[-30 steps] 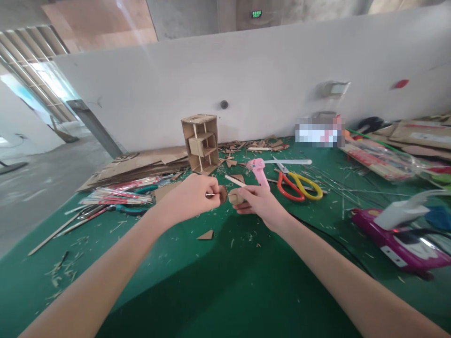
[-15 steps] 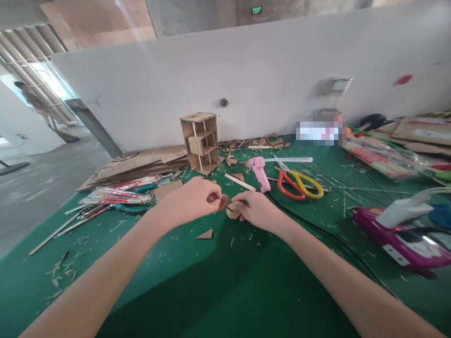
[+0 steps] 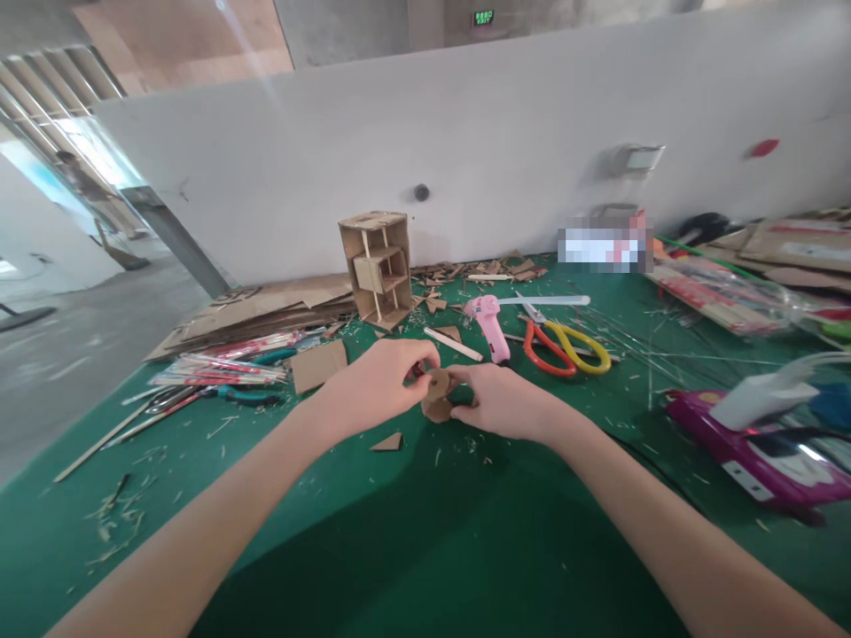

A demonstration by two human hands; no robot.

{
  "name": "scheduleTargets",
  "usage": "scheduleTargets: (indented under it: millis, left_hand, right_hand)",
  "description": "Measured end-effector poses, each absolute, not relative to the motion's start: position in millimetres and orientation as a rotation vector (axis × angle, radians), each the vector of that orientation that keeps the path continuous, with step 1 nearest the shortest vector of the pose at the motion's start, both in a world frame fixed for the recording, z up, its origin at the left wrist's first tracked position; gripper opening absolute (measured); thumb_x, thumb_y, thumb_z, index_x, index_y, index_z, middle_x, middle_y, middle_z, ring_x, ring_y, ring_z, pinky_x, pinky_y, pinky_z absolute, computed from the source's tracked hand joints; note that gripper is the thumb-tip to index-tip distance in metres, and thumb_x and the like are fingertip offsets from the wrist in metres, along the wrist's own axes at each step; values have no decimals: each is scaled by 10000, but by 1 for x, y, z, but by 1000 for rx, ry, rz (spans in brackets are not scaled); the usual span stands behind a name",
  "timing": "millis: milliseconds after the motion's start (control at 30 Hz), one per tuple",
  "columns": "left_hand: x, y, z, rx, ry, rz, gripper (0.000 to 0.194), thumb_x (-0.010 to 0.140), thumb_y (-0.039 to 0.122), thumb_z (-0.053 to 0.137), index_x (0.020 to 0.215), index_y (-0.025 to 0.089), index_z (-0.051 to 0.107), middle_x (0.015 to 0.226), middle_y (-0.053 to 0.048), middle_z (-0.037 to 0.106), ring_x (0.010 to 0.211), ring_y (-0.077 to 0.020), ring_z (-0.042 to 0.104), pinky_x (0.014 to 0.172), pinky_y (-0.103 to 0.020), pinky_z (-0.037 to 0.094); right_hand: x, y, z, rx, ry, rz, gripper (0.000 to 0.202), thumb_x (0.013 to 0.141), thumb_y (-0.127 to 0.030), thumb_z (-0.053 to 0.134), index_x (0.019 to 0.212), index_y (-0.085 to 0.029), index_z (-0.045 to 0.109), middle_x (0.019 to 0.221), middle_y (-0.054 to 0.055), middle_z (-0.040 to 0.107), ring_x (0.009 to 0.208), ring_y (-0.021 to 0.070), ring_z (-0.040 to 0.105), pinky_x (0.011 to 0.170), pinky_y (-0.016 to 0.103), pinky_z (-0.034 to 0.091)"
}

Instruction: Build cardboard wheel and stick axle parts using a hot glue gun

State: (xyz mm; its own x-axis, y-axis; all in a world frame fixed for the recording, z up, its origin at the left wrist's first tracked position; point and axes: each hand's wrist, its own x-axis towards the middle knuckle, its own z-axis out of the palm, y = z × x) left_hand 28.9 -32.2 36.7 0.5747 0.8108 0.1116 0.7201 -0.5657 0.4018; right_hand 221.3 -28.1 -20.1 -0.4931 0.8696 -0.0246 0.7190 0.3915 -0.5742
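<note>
My left hand [image 3: 382, 381] is closed, pinching a small round cardboard disc [image 3: 438, 382] with a dark spot at its middle. Just below it is a second cardboard disc [image 3: 436, 410], partly overlapped by the first. My right hand [image 3: 495, 400] curves in from the other side, its thumb and index finger at the edges of the discs, apparently gripping the lower one. Whether the two discs are joined cannot be made out. In front of my hands lies a cardboard scrap [image 3: 387, 442] on the green table [image 3: 425, 549].
Behind my hands stands a cardboard shelf model [image 3: 377, 270]. A pink glue gun [image 3: 490, 328] and scissors [image 3: 565, 346] lie to the right, near a purple power strip [image 3: 758, 470]. Wrapped sticks [image 3: 219, 368], pliers [image 3: 249, 395] and a cardboard square [image 3: 319, 365] lie left. A person [image 3: 86, 186] is far off.
My left hand has moved right with its disc, which now overlaps the other disc. My right hand has turned and its fingers have spread around the discs' edges.
</note>
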Motion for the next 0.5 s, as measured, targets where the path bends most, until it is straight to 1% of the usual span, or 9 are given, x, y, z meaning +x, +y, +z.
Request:
scheduleTargets:
  millis: [100, 167, 300, 400, 500]
  left_hand:
    - [27, -32, 40, 2483, 1232, 444, 185, 822, 238, 462, 755, 209, 632, 714, -7, 627, 574, -115, 505, 501, -241, 350]
    - [25, -32, 43, 2469, 1223, 473, 184, 815, 245, 473, 752, 208, 642, 730, -9, 638, 583, -114, 518, 508, -237, 364]
    - [23, -33, 48, 2448, 1230, 489, 196, 818, 266, 485, 803, 215, 673, 739, -10, 652, 570, -111, 522, 505, -236, 372]
    - [21, -33, 49, 2449, 1222, 474, 227, 835, 290, 475, 838, 225, 693, 747, -13, 661, 560, -111, 516, 492, -237, 362]
    - [20, -33, 50, 2462, 1211, 454, 264, 857, 314, 455, 886, 245, 709, 814, -13, 672, 566, -106, 514, 480, -231, 347]
  right_hand:
    - [222, -30, -19, -1364, -2409, 694, 338, 770, -241, 570, 1102, -207, 630, 962, 58, 697, 664, 167, 609, 582, 254, 394]
    - [222, -29, -19, -1326, -2384, 651, 278, 806, -265, 553, 1057, -191, 646, 1019, 75, 686, 731, 180, 616, 613, 262, 401]
    - [221, -25, -23, -1270, -2319, 650, 157, 835, -265, 546, 907, -186, 661, 905, 63, 684, 730, 173, 596, 603, 260, 390]
    - [218, -23, -27, -1256, -2298, 684, 124, 824, -267, 566, 854, -188, 657, 823, 43, 672, 701, 159, 581, 588, 251, 379]
    - [213, -24, -30, -1297, -2305, 664, 117, 813, -271, 574, 790, -179, 643, 729, 29, 644, 624, 141, 536, 541, 243, 334]
